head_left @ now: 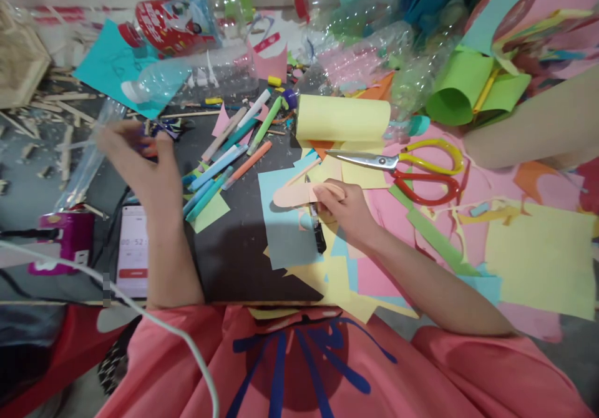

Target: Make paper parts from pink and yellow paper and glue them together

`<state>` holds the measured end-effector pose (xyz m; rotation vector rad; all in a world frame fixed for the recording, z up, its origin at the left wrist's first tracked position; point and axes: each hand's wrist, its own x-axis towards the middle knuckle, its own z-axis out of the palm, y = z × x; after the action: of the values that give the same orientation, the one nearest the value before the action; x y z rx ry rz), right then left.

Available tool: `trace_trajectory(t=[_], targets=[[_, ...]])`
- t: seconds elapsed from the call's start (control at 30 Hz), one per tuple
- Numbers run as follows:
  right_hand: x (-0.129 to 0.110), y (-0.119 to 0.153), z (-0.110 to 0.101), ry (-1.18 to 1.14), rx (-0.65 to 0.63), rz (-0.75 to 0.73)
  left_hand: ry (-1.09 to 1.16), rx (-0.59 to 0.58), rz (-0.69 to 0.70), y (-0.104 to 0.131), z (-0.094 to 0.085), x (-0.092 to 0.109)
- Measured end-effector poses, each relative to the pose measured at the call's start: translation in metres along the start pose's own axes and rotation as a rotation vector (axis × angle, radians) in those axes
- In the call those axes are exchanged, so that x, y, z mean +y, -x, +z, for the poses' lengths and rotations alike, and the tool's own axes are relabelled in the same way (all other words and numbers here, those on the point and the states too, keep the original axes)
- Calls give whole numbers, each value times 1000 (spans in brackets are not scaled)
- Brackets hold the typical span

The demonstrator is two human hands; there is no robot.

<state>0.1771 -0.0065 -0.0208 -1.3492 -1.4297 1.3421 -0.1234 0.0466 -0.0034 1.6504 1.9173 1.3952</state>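
Between the thumb and fingertips of the right hand [347, 210], a pale pink strip [294, 194] with a rounded end is pinched firmly, its free length pointing left from the fingers. Just under that grip a slim black tool [319, 234] lies slantwise on the papers, beside a light blue sheet [285, 237] that spreads below the strip's free end. Beyond the right fingers lie scissors [395, 162] with one yellow and one red handle, blades pointing left; past them rests a pale yellow roll [344, 118]. Left of the pinching fingers, between the two hands, is a loose heap of markers [219, 166].

The left hand [150, 170] is raised, its fingers bent and blurred, the thumb apart; whether they hold anything I cannot tell. Nearer the body than these fingers, beside the wrist, lies a phone [132, 249]. Beyond them, a clear bottle [196, 78] lies partly over a bright blue sheet [105, 62].
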Motion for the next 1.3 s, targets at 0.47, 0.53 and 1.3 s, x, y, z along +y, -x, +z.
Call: trace_trajectory(t=[0.47, 0.53, 1.3], targets=[[-3, 0, 3, -32, 42, 3, 612, -790, -545, 76, 67, 83], [-2, 0, 2, 0, 45, 2, 581, -736, -536, 76, 69, 80], [-7, -5, -14, 662, 387, -301, 191, -542, -132, 80, 68, 76]])
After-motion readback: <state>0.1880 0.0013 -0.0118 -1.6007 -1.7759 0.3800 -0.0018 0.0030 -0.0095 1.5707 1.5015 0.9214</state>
